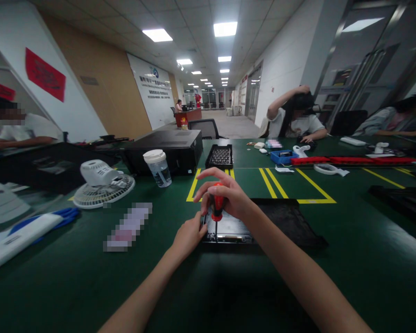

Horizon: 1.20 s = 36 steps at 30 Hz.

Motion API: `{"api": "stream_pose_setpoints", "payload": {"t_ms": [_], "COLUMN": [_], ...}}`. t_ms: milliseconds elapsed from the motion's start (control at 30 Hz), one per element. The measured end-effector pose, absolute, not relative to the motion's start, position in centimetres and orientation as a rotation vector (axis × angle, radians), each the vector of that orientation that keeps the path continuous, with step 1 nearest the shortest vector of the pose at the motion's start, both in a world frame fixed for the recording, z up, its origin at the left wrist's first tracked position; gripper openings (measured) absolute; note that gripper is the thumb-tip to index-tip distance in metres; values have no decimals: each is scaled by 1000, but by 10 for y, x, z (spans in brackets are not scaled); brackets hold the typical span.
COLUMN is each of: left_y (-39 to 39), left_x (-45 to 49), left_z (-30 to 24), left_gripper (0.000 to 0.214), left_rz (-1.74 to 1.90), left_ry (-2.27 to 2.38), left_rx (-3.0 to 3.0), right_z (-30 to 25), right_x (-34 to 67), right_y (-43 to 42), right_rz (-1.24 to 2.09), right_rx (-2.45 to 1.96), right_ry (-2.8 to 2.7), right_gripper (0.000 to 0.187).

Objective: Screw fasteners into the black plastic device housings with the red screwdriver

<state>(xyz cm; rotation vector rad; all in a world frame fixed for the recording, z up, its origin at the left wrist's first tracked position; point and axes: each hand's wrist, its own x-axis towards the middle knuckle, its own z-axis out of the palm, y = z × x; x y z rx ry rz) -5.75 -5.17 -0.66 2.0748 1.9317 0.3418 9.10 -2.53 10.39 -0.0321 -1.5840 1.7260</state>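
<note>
Screwdriver [217, 213] stands upright at black tray [287, 219], tip indistinct; right grip [234, 196] curls round handle; left grip [187, 235] touches tray's left edge, partly hidden, cannot tell if closed.

The screwdriver [217, 213] is standing almost upright, its red and black handle being partly covered and its thin dark shaft pointing downward. Its lower end is reaching the near left part of a flat, shiny panel [234, 226], but whether it is sitting on a screw is too small to tell. The panel is showing a pale, reflecting surface, and a narrow metallic strip [229, 237] is running along its near side. It is lying flat at the left part of a shallow black tray [287, 217], which is resting on the green table [72, 277] and extending toward the right.
</note>
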Motion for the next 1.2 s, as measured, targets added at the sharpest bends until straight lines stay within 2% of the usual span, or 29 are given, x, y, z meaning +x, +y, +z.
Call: {"api": "stream_pose_setpoints", "payload": {"t_ms": [67, 100, 367, 1200], "left_y": [-51, -50, -49, -50], "left_x": [-59, -59, -62, -62], "left_z": [-10, -11, -15, -15], "left_gripper": [32, 32, 32, 33], "left_rz": [364, 375, 395, 385], "left_ry": [1920, 1916, 1917, 1925], "left_rx": [2091, 2098, 2124, 2099], "right_z": [102, 100, 99, 102], "right_x": [91, 91, 90, 94], "right_y": [-24, -24, -21, -20], "right_rz": [1717, 1713, 1840, 1888], "right_rx": [-40, -49, 89, 125], "right_ry": [-1607, -1607, -1527, -1635], "right_gripper": [14, 13, 30, 21]}}
